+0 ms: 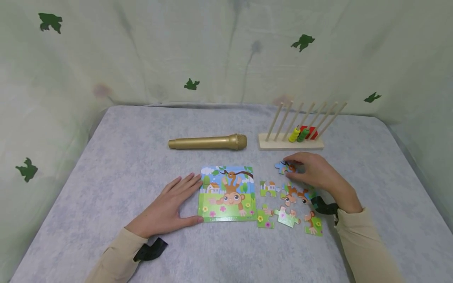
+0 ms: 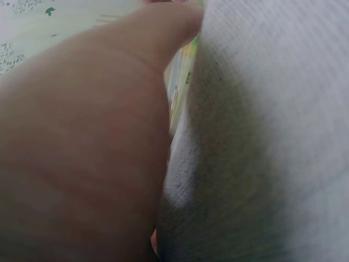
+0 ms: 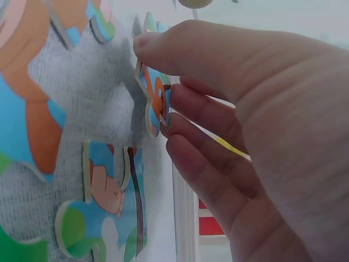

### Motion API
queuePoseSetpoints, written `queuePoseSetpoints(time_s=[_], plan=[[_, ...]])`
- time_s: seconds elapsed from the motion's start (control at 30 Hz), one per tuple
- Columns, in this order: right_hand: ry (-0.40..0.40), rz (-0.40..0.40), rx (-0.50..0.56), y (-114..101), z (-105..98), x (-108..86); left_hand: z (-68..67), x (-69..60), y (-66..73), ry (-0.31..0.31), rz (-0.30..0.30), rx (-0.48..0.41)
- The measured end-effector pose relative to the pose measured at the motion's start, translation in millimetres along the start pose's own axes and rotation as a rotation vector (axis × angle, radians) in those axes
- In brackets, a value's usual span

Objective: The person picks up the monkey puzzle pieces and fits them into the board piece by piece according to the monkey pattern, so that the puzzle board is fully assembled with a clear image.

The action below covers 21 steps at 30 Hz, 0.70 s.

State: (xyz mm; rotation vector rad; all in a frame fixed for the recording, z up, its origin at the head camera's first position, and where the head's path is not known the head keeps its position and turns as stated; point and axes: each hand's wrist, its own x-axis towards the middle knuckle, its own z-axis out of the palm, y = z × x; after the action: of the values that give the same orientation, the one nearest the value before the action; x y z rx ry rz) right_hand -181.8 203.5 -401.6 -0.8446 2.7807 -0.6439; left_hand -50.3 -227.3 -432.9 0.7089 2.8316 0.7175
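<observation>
Your right hand point(image 1: 315, 169) pinches a flat, blue-and-orange jigsaw piece point(image 1: 282, 167) as your left hand point(image 1: 172, 208), fingers outstretched, touches the edge of a square, green-and-blue, monkey-printed puzzle board point(image 1: 228, 193).

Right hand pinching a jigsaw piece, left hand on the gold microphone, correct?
Not the left hand: the head view shows it at the left edge of the monkey puzzle board, not on the gold microphone. The right hand does pinch a jigsaw piece.
</observation>
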Motion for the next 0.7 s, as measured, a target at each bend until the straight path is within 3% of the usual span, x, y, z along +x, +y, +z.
queuePoseSetpoints(time_s=[0.2, 0.43, 0.7], plan=[[0.006, 0.000, 0.003, -4, -2, -1.3, 0.2, 1.5, 1.4, -0.006, 0.001, -0.004], [0.053, -0.054, -0.001, -11, -3, 1.1, 0.3, 1.2, -0.4, -0.009, -0.007, -0.001], [0.056, -0.092, -0.027, -22, -6, 9.5, 0.0, 1.8, -1.1, -0.002, 0.000, 0.001]])
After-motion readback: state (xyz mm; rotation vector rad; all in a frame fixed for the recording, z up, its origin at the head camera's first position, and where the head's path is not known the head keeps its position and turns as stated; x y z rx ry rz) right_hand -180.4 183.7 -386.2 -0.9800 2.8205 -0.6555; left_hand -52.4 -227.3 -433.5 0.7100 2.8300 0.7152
